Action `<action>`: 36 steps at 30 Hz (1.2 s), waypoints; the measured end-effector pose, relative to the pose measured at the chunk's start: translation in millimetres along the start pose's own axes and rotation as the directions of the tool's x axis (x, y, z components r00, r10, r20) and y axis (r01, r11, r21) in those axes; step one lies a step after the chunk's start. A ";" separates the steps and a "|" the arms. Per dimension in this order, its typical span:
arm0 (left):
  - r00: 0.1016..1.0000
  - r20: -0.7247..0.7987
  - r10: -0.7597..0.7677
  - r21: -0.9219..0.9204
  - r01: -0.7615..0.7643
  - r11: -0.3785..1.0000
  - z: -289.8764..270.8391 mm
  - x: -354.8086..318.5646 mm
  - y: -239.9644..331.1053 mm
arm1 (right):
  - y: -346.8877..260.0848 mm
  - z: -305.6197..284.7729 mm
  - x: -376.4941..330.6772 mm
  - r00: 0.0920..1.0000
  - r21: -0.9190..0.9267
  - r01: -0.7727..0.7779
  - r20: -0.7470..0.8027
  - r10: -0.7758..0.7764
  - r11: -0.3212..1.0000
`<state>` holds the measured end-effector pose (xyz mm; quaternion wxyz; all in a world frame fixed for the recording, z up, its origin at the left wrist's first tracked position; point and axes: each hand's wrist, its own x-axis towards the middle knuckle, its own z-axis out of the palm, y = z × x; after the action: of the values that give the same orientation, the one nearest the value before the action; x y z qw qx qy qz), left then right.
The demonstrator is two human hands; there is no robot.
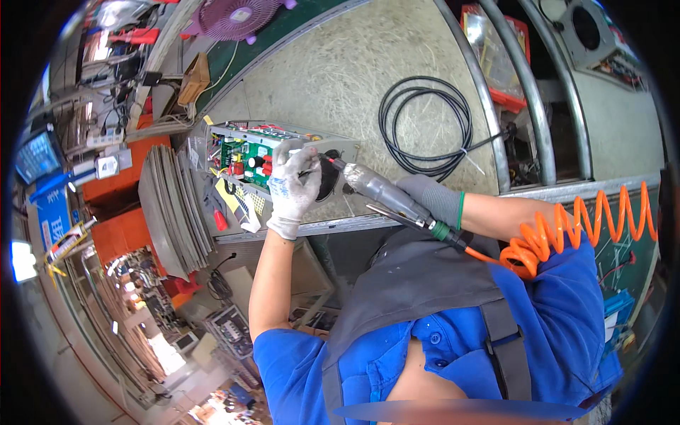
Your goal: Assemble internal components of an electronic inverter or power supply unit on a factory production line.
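Note:
My right hand (433, 198), in a grey glove, is wrapped round a grey pneumatic screwdriver (382, 193). The driver lies almost level, its bit pointing left toward my other hand. From its green rear fitting an orange coiled air hose (559, 237) runs off to the right. Wearing a pale glove, my left hand (294, 180) has its fingers curled together just left of the bit; whatever they pinch is too small or hidden to make out. Beside and behind that hand sits an open metal electronics box (283, 132) with a green circuit board (244, 157) and wires inside.
A coil of black cable (425, 127) lies on the worktable (319, 78). Metal tube rails (520, 92) border its right side. Stacked grey sheets (173, 212) stand at the left, near a red-handled tool (220, 219) and a yellow-patterned paper (239, 203). A purple fan (237, 18) is at the far edge.

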<state>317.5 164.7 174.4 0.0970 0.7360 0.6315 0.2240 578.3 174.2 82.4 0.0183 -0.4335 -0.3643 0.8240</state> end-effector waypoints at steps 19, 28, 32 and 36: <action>0.998 0.043 -0.054 0.033 0.053 0.998 -5.7 3.8 3.2 | -30.4 -4.8 -39.1 0.936 -0.668 0.324 0.126 -0.328 0.670; 0.996 0.079 -0.042 0.074 0.036 0.997 -3.5 6.7 -2.2 | -64.1 -12.9 -35.7 0.949 -0.764 0.312 0.218 -0.229 0.565; 0.996 0.076 -0.037 0.076 0.031 0.997 -2.4 3.7 -5.3 | -66.8 -19.9 -33.3 0.938 -0.742 0.346 0.247 -0.244 0.575; 0.995 0.069 -0.072 0.072 0.067 0.995 -0.9 2.5 -3.4 | -61.1 -18.2 -32.8 0.925 -0.717 0.373 0.241 -0.292 0.590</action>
<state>314.4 167.6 174.2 0.1017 0.7240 0.6603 0.1719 594.5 218.4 136.5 -0.0266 -0.2851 -0.7462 0.6010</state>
